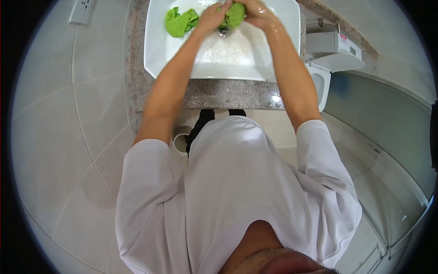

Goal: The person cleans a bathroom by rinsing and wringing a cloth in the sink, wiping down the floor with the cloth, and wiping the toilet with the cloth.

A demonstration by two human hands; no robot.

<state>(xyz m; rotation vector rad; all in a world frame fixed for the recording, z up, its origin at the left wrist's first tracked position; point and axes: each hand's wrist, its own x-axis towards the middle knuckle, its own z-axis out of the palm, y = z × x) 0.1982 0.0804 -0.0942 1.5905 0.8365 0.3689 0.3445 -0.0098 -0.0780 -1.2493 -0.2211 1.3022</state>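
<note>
Both my hands are over the white sink [214,72] at the top of the head view. My left hand [212,17] and my right hand [258,15] are closed on a bunched, wet-looking green cloth [235,15] between them, just above the metal drain [223,30]. Some of the fingertips are cut off by the frame's top edge or hidden by the cloth. A second green cloth [180,22] lies crumpled in the basin, left of my left hand. Water glistens over the basin floor and on my right wrist.
The sink sits on a speckled stone counter [219,93]. To the right are a toilet with its lid raised [338,61] and a frosted glass panel [383,100]. Below the counter stands a white bin [180,143]. A wall socket [82,11] is at upper left.
</note>
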